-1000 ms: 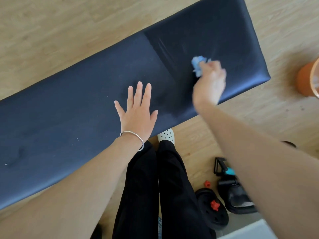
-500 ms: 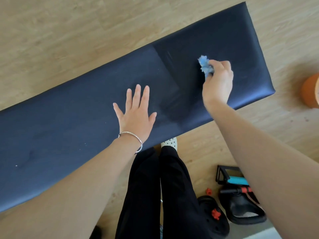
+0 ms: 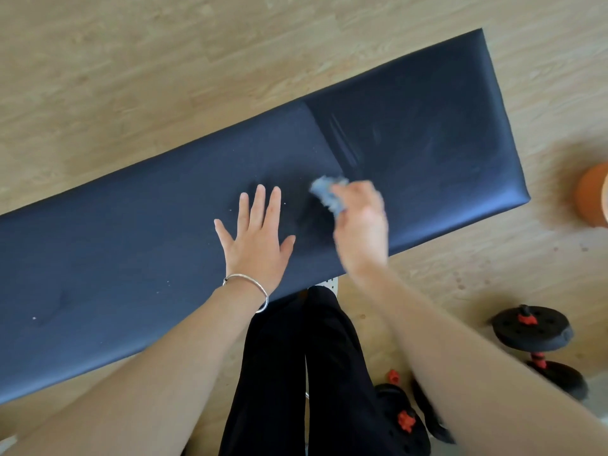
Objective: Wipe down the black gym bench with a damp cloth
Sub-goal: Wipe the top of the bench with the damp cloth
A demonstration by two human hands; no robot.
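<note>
Nothing legible is showing anywhere in view: no text, label, brand mark or number. The long black padded gym bench point(image 3: 164, 258) is showing plain upholstery only. The crumpled pale blue cloth point(image 3: 325, 192) is blurring too much to read. The black dumbbell plates with red collars point(image 3: 533, 327) and the round orange container point(image 3: 592, 195) are showing no readable marking.

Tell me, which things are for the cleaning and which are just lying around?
For the job:
- bench
- cloth
- right hand, holding the cloth
- left hand, flat on the bench

Just lying about, on the floor:
- dumbbell
- orange tub
</note>
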